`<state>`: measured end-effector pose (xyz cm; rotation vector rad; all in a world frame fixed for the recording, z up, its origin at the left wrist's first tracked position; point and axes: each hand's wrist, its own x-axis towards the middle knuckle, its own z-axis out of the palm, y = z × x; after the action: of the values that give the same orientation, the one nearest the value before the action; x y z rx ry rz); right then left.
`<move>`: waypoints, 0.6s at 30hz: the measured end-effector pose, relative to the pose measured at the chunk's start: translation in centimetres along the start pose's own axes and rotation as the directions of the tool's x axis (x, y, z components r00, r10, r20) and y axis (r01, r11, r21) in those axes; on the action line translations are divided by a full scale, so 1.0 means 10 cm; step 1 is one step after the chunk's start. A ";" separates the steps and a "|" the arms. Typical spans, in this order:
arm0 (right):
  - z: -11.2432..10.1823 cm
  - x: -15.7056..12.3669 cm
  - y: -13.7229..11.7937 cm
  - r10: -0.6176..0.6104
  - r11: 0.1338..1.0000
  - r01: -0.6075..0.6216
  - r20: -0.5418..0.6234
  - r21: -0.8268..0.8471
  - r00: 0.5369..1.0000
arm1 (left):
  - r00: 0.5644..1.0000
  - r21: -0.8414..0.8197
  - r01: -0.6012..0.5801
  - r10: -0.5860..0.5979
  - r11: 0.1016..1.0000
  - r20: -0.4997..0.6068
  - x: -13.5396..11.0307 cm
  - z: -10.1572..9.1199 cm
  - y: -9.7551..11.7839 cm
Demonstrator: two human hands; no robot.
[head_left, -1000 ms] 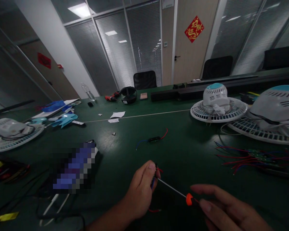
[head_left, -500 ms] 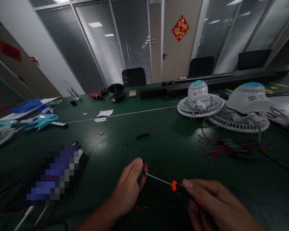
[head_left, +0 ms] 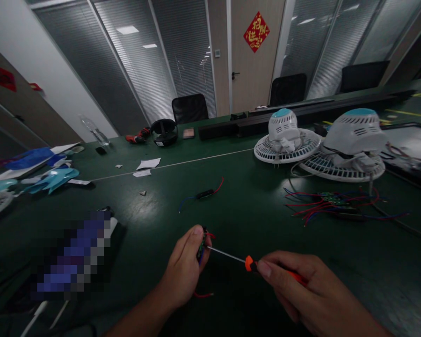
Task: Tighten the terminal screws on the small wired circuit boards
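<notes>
Between the thumb and fingers of my left hand [head_left: 185,267] is a small green circuit board [head_left: 202,244], held on edge with red and blue wires coming off it. Fingers partly cover the board. My right hand [head_left: 301,285] is wrapped round the orange and black handle of a screwdriver [head_left: 228,255]. Its thin metal shaft points left, and the tip meets or nearly meets the board; exact contact cannot be made out. Beyond my hands, a small dark module [head_left: 205,194] with one red and one blue wire lies on the green table [head_left: 245,206].
Several wired circuit boards [head_left: 337,201] lie in a tangle at the right. Behind them stand two white fan heads [head_left: 284,135] with round grilles. A blurred-out device [head_left: 73,252] is at the left, near blue fan blades [head_left: 54,179]. Paper scraps [head_left: 148,164] lie farther back.
The whole view has shifted slightly, so the scene sits a little higher and more to the left. Both hands keep their holds; my right hand's grip on the screwdriver handle looks slightly turned.
</notes>
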<state>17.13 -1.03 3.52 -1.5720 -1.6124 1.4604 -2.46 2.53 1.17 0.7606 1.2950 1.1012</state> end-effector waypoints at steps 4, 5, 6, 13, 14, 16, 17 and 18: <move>-0.01 -0.02 -0.01 -0.038 0.997 0.038 -0.001 -0.069 0.999 | 0.999 0.026 -0.021 0.022 0.999 -0.031 0.00 0.01 -0.01; -0.01 -0.02 -0.02 -0.056 0.994 0.055 -0.010 -0.093 0.998 | 0.999 0.010 -0.034 0.034 0.999 -0.025 0.01 0.01 -0.02; -0.01 -0.03 -0.03 -0.073 0.991 0.070 -0.024 -0.113 0.997 | 0.999 -0.004 -0.043 0.043 0.999 -0.016 0.01 0.01 -0.03; 0.01 -0.08 -0.01 -0.130 0.984 0.101 -0.210 -0.147 0.969 | 0.995 0.008 -0.051 0.051 0.999 -0.087 -0.03 0.05 0.00; 0.01 -0.10 0.00 -0.111 0.988 0.081 -0.239 -0.134 0.965 | 0.994 -0.004 -0.052 0.051 0.999 -0.097 -0.04 0.06 0.01; 0.00 -0.11 0.02 -0.075 0.991 0.043 -0.254 -0.131 0.964 | 0.994 -0.030 -0.038 0.035 0.999 -0.099 -0.05 0.08 0.01; 0.00 -0.11 0.02 -0.077 0.988 0.040 -0.254 -0.149 0.964 | 0.995 -0.038 -0.031 0.027 0.999 -0.096 -0.05 0.08 0.01; -0.01 -0.10 0.02 -0.093 0.984 0.050 -0.252 -0.171 0.963 | 0.995 -0.043 -0.028 0.024 0.999 -0.092 -0.05 0.08 0.01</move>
<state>17.53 -1.98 3.77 -1.6953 -1.6466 1.0563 -1.63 2.20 1.61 0.7029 1.3364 1.1937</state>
